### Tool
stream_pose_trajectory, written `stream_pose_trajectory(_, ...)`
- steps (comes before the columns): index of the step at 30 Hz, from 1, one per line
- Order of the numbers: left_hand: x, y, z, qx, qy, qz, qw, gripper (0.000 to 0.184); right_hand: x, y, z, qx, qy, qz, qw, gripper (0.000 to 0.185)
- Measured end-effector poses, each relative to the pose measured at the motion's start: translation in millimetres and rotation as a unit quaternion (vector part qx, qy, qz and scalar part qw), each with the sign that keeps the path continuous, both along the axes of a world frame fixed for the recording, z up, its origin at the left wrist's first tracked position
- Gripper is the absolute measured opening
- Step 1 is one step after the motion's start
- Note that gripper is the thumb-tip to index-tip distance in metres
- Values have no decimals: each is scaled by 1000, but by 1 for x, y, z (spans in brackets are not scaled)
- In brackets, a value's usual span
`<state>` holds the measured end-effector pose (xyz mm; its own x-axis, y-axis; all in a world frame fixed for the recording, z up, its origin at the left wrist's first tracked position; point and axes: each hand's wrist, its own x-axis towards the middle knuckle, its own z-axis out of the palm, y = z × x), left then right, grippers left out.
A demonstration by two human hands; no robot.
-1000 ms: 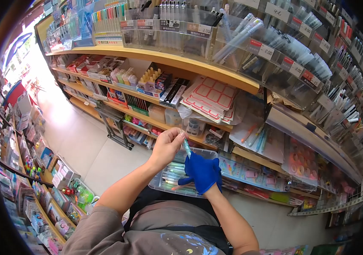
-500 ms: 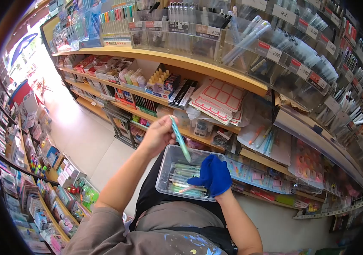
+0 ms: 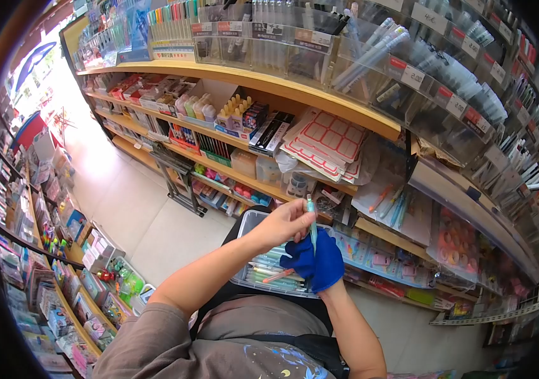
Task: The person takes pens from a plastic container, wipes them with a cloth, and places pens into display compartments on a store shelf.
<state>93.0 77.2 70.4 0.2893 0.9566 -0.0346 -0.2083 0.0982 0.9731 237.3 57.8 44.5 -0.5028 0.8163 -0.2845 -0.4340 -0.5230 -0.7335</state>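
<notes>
My left hand (image 3: 285, 224) pinches a light green pen (image 3: 312, 218) near its upper part, holding it nearly upright. The pen's lower end meets a blue cloth (image 3: 323, 262) that covers my right hand (image 3: 329, 284). The fingers of that hand are hidden, but the cloth is bunched around them. Under both hands, a clear plastic box (image 3: 248, 221) rests on my lap. Several pale green pens (image 3: 260, 271) lie in it. An orange-pink pen (image 3: 279, 276) sticks out beside the cloth.
Ahead runs a wooden shelf (image 3: 244, 72) with clear pen holders (image 3: 295, 47) and price tags. Stacked label sheets (image 3: 329, 142) lie on the shelf below. A black metal stand (image 3: 178, 180) is on the floor at left. Another goods rack (image 3: 61, 284) lines the left side.
My left hand has moved right and down with the pen, from above the box to the blue cloth. The cloth-covered right hand has stayed nearly in place and now meets the pen.
</notes>
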Motion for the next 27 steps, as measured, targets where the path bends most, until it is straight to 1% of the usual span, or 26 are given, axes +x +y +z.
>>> stream_pose_trajectory(1, 2, -1, -3, -7, 29, 6, 1000, 19, -1, -1, -3, 10, -4, -8, 1000, 19)
stream_pose_trajectory(3, 0, -4, -1, -9, 40, 24, 999, 19, -2, -3, -2, 83, -61, -3, 995, 19)
stream_pose_trajectory(4, -1, -3, 0, -2, 18, 29, 999, 19, -2, -4, 0, 120, -91, 0, 989, 19)
stream_pose_trajectory(6, -3, -1, 3, 11, -26, 39, 999, 18, -2, -8, 12, 48, -64, -11, 997, 19)
stream_pose_trajectory(7, -4, 0, 8, 28, -28, 81, 996, 18, -2, -9, 16, 12, -49, -16, 999, 19)
stream_pose_trajectory(8, -9, 4, 11, 23, -63, 126, 990, 18, -2, -9, 10, 134, -89, 3, 987, 19)
stream_pose_trajectory(9, -19, 8, 13, 18, -98, 171, 980, 18, -1, -11, -2, 253, -127, 21, 959, 20)
stream_pose_trajectory(10, -29, 13, 21, 31, -133, 190, 972, 18, 0, -12, -8, 367, -163, 39, 915, 20)
stream_pose_trajectory(11, -40, 16, 29, 43, -168, 209, 962, 18, 0, -12, -8, 365, -172, 41, 914, 19)
stream_pose_trajectory(12, -48, 18, 32, 53, -180, 180, 966, 19, 0, -13, -7, 362, -182, 43, 913, 18)
stream_pose_trajectory(13, -48, 16, 33, 45, -176, 167, 969, 20, -1, -15, 12, 200, -149, 45, 967, 17)
stream_pose_trajectory(14, -47, 14, 33, 38, -173, 155, 972, 20, -3, -18, 30, 27, -107, 13, 994, 16)
stream_pose_trajectory(15, -46, 12, 33, 32, -169, 142, 975, 20, -4, -16, 28, 154, -185, 3, 970, 17)
stream_pose_trajectory(16, -44, 9, 31, 23, -171, 121, 977, 21, -3, -13, 21, 279, -259, -10, 925, 17)
stream_pose_trajectory(18, -38, 7, 23, 15, -171, 117, 978, 21, -3, -9, 6, 178, -130, -9, 975, 20)
stream_pose_trajectory(20, -31, 7, 14, 12, -183, 90, 979, 20, -3, -5, 5, 50, -15, 4, 999, 20)
stream_pose_trajectory(21, -26, 7, 10, 5, -180, 83, 980, 19, -3, -5, 9, -22, 38, 20, 999, 18)
stream_pose_trajectory(24, -10, 4, 6, -12, -168, 66, 984, 18, -2, -11, 17, 6, -1, -6, 1000, 17)
stream_pose_trajectory(27, -8, 10, 4, 5, -167, 70, 983, 19, -1, -13, 16, 44, -61, 5, 997, 19)
